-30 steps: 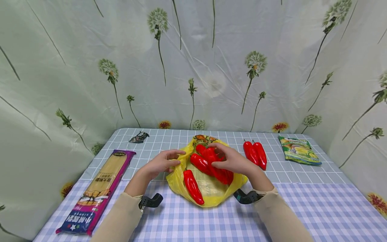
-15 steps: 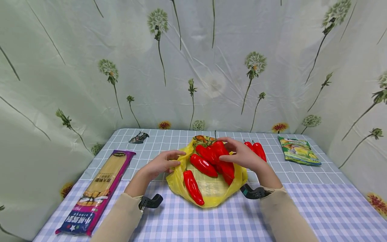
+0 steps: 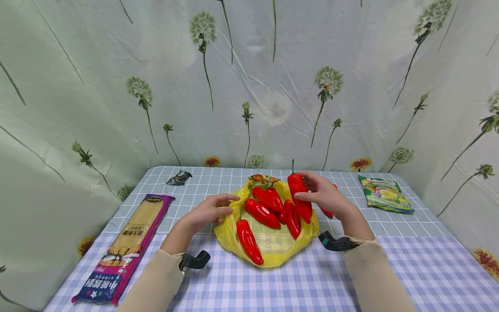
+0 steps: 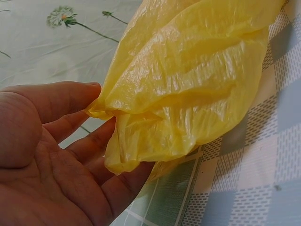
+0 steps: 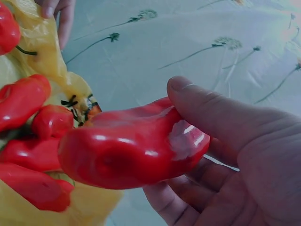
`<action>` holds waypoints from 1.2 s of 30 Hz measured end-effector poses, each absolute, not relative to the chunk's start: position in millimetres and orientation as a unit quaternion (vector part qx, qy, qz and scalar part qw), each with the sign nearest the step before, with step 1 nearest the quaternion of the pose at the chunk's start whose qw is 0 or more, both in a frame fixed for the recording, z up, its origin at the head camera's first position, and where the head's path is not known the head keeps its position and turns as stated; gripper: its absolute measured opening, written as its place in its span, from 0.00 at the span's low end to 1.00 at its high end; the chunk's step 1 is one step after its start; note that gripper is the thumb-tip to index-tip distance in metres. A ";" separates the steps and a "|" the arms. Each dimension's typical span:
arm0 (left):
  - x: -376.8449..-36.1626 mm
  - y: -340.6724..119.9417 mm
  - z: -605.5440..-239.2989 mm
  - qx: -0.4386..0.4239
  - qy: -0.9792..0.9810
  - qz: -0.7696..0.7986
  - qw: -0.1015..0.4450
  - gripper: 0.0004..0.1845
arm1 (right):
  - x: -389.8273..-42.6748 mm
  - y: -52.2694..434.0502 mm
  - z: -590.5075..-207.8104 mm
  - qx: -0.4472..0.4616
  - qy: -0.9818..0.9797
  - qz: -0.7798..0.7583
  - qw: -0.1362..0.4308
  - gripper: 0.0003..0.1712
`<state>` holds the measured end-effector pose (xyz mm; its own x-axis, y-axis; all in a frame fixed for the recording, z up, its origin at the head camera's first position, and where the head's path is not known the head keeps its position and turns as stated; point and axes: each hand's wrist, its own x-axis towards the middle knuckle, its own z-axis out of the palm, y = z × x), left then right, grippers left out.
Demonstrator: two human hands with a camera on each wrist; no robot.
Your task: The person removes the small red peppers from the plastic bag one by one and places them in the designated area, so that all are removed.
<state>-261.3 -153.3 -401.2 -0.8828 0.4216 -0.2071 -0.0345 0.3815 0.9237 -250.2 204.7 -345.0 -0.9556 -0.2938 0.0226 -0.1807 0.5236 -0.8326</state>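
1. Behind the table (image 3: 218,286) I see a pale green curtain (image 3: 117,86) printed with dandelion flowers, and the table has a blue and white checked cloth.
2. At the middle of the table lies a yellow plastic bag (image 3: 273,247), open, with several red peppers (image 3: 261,213) lying on it.
3. My right hand (image 3: 323,195) holds one red pepper (image 3: 299,197) raised over the right edge of the bag, stem end up. In the right wrist view the thumb (image 5: 211,110) presses on top of this pepper (image 5: 131,150) and the fingers curl under it.
4. My left hand (image 3: 208,211) is at the left edge of the bag. In the left wrist view the thumb and fingers (image 4: 70,141) pinch a fold of the yellow plastic (image 4: 188,84).
5. More red peppers (image 3: 326,212) lie on the cloth behind the right hand, mostly hidden.
6. A long packet of pasta (image 3: 124,247) lies well apart on the left, a green snack packet (image 3: 383,193) far right, and a small dark wrapper (image 3: 178,177) at the back left.
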 end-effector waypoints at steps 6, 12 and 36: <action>-261.4 -152.3 -401.3 0.122 0.804 0.543 0.208 0.22 | -253.0 217.5 -344.5 -0.132 0.867 -0.479 0.036 0.43; -262.6 -151.7 -402.2 0.127 0.804 0.543 0.206 0.22 | -254.8 228.7 -344.1 -0.116 0.865 -0.487 0.033 0.42; -263.3 -151.9 -404.5 0.133 0.803 0.542 0.208 0.22 | -265.2 263.4 -362.4 -0.034 0.846 -0.531 0.040 0.45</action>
